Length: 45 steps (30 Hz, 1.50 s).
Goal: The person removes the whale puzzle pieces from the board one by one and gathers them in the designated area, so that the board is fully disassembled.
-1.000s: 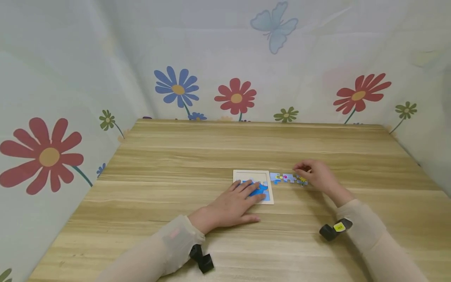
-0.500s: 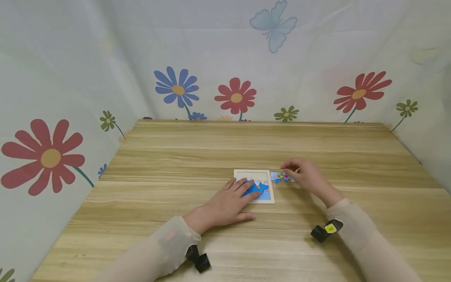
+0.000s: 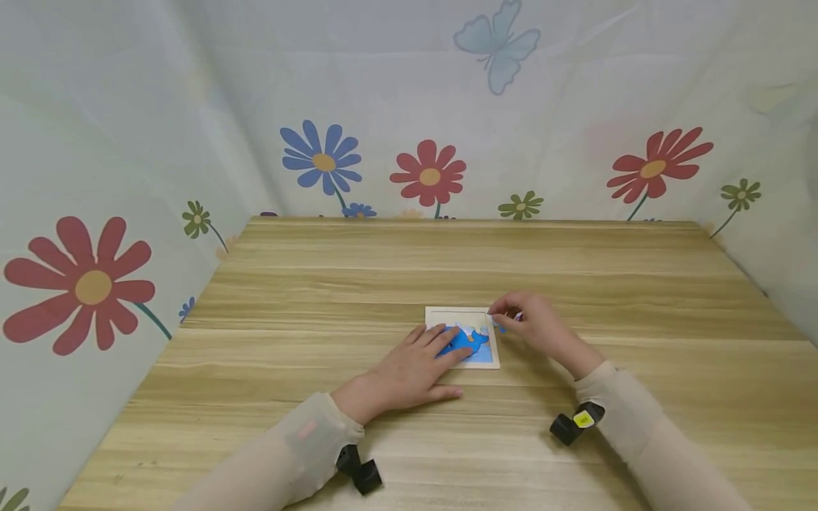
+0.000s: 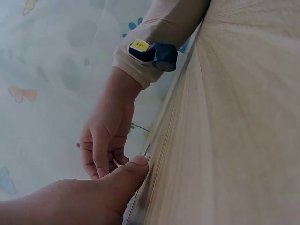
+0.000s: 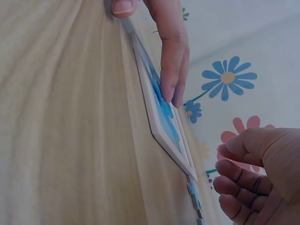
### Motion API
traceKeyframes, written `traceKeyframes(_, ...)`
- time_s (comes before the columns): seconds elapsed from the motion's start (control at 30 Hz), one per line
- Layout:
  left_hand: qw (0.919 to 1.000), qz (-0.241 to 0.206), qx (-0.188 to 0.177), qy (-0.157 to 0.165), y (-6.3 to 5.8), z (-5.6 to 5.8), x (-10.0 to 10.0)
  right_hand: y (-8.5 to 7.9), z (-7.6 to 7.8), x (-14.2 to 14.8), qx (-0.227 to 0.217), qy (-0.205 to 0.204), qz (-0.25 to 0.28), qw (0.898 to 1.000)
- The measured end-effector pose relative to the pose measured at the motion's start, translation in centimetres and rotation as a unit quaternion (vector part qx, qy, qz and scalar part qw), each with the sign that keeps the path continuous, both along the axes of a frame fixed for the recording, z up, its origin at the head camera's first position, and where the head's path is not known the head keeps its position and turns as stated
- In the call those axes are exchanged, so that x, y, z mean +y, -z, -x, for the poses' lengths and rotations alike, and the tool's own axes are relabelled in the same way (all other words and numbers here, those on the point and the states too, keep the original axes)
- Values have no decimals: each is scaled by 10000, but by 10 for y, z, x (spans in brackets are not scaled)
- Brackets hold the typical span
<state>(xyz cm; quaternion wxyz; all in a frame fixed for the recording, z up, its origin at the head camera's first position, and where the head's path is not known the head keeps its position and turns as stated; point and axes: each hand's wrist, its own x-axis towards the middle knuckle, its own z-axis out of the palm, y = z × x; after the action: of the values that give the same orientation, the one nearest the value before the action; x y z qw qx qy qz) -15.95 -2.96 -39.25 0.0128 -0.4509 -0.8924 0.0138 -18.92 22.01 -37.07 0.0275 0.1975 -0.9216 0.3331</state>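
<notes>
Left hand (image 3: 409,369) flat, fingers straight and spread, pressing the blue pieces inside the white puzzle frame (image 3: 461,314). Right hand (image 3: 535,326) just beside the frame's right edge, fingers curled, fingertips gathered over a strip of loose puzzle pieces (image 5: 193,198); whether pinching them, cannot tell. Under both, a pale wood-grain table (image 3: 383,262), wrists resting on it. Beyond and to either side, a light curtain (image 3: 383,92) printed with flowers and a butterfly.

Puzzle pieces (image 3: 505,325) mostly hidden under right hand (image 3: 533,326) — grasp unclear, designs too small
</notes>
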Motion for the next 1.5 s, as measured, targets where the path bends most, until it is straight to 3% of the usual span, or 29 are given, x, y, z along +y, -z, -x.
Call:
traceKeyframes(0.27,9999,-113,-99,25,3,1,0,8,0,-11,174,-156,6,9997)
traceKeyframes(0.73,9998,-196,-40,72,6,1,-1,14,-7,-20,-160,-47,-348,9993)
traceKeyframes(0.97,9998,-178,15,87,7,1,-2,17,-6,-22,-42,-178,-542,9984)
traceKeyframes(1.5,10000,-49,48,44,4,0,0,20,-4,-25,69,-198,-394,9990)
